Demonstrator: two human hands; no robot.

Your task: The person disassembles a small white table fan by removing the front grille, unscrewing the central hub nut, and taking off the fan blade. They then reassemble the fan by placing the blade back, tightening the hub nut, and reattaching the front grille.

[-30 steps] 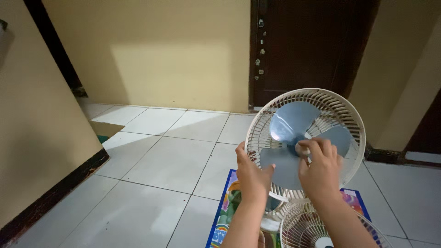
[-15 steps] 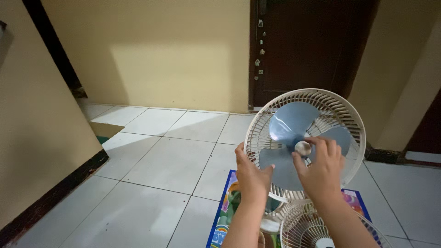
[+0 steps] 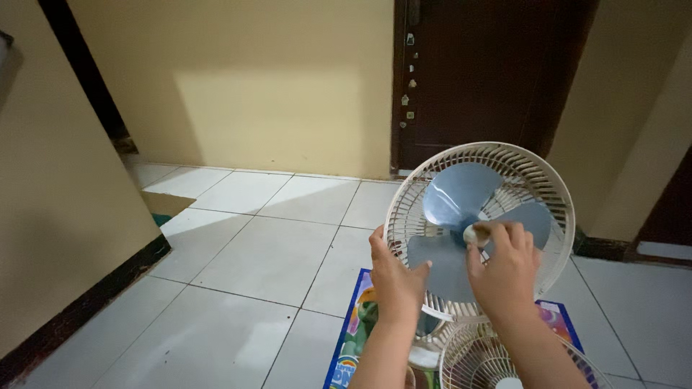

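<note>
A white fan stands upright with its rear grille (image 3: 537,180) showing and its front guard off. Pale blue blades (image 3: 458,191) sit inside it. My right hand (image 3: 504,270) pinches the small white cap (image 3: 472,233) at the blade hub with thumb and fingers. My left hand (image 3: 396,277) rests against the lower left blade and the grille's left rim, fingers spread. A second white grille (image 3: 490,356) lies flat below the fan, near my right forearm.
A colourful printed mat (image 3: 353,338) lies on the white tiled floor (image 3: 245,266) under the fan. A dark brown door (image 3: 476,79) stands behind, yellow walls on both sides, and a dark skirting runs along the left wall (image 3: 79,310).
My right hand has turned slightly on the hub cap, its fingers shifting to the cap's right side. The left hand and fan stay almost where they were.
</note>
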